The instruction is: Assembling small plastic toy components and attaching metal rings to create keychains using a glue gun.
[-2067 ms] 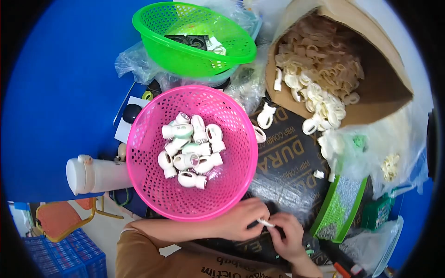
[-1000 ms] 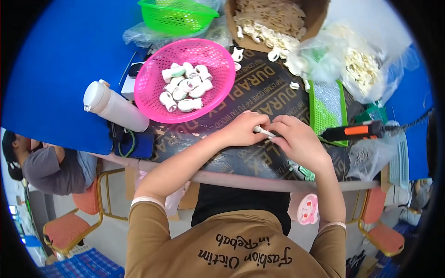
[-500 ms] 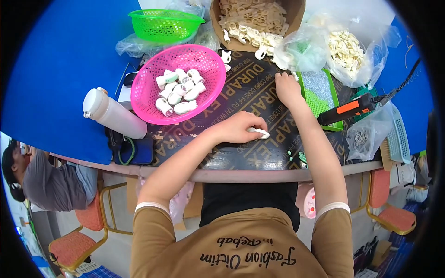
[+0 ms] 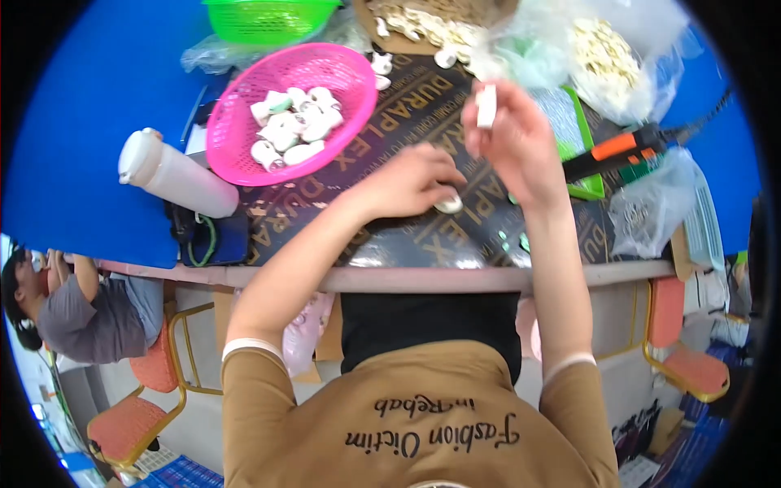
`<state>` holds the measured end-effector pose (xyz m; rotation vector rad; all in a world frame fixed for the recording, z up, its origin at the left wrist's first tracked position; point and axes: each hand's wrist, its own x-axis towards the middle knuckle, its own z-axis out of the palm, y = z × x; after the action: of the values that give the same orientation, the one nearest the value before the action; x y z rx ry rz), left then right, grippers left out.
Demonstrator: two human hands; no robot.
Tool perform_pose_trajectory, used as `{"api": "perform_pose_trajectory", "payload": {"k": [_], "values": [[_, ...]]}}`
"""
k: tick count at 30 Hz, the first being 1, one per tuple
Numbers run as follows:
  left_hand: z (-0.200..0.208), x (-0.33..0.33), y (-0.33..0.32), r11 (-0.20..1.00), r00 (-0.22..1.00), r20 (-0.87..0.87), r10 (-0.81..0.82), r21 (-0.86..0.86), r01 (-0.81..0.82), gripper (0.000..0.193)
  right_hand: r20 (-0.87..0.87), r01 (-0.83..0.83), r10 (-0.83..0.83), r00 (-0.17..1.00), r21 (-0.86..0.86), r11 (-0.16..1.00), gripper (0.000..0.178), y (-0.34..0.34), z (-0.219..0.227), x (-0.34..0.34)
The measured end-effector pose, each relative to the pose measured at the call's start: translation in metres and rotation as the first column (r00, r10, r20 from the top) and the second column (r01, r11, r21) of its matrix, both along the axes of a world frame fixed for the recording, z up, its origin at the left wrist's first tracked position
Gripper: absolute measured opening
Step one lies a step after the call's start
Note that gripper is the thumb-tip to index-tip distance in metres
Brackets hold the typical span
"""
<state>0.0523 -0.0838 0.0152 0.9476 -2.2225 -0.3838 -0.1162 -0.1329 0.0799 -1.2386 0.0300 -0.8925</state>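
My left hand (image 4: 411, 180) rests low over the dark tabletop, its fingers curled round a small rounded white plastic piece (image 4: 449, 203). Raised beside the green tray, my right hand (image 4: 521, 142) pinches a small oblong white piece (image 4: 486, 107) between thumb and fingers. To the left, a pink perforated basket (image 4: 230, 150) holds several white parts (image 4: 303, 122), some with a pale green area. Small green bits (image 4: 514, 241) lie on the table below my right hand.
A bright green tray (image 4: 592, 191) with silvery contents stands at right, an orange-and-black corded tool (image 4: 616, 152) across it. Plastic bags (image 4: 663, 207) and a box of pale parts (image 4: 439, 32) lie beyond. A white bottle (image 4: 175, 175) leans left; another person (image 4: 102, 313) sits far left.
My right hand has lifted from the table beside the green tray and turned, now showing a white piece in its fingers. My left hand still holds its piece. The whole view has shifted slightly.
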Motion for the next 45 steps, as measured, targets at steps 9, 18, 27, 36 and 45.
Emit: {"api": "perform_pose_trajectory", "payload": {"k": [9,18,27,36,45], "values": [[0.014,-0.127,0.034,0.122,0.597,-0.701,0.39,0.682,0.721,0.06,0.495,-0.042,0.237,0.836,-0.373,0.927,0.036,-0.014,0.092,-0.032],[0.017,-0.161,0.033,0.069,0.275,-0.771,0.574,0.38,0.923,0.061,0.401,-0.209,0.343,0.849,-0.342,0.916,0.028,-0.07,0.124,-0.032],[0.023,-0.095,0.007,0.273,0.33,-0.85,0.411,0.46,0.845,0.047,-0.315,0.235,-0.415,0.853,-0.479,0.846,0.034,-0.035,0.051,-0.009],[0.011,0.002,-0.008,0.759,0.439,-0.725,0.53,0.637,0.135,0.026,-0.408,0.367,-0.502,0.763,-0.366,0.855,0.023,-0.011,-0.036,-0.01],[0.009,-0.021,-0.003,0.827,0.521,-0.782,0.343,0.514,0.227,0.024,-0.31,0.378,-0.485,0.818,-0.345,0.859,0.019,-0.01,-0.04,-0.018]]}}
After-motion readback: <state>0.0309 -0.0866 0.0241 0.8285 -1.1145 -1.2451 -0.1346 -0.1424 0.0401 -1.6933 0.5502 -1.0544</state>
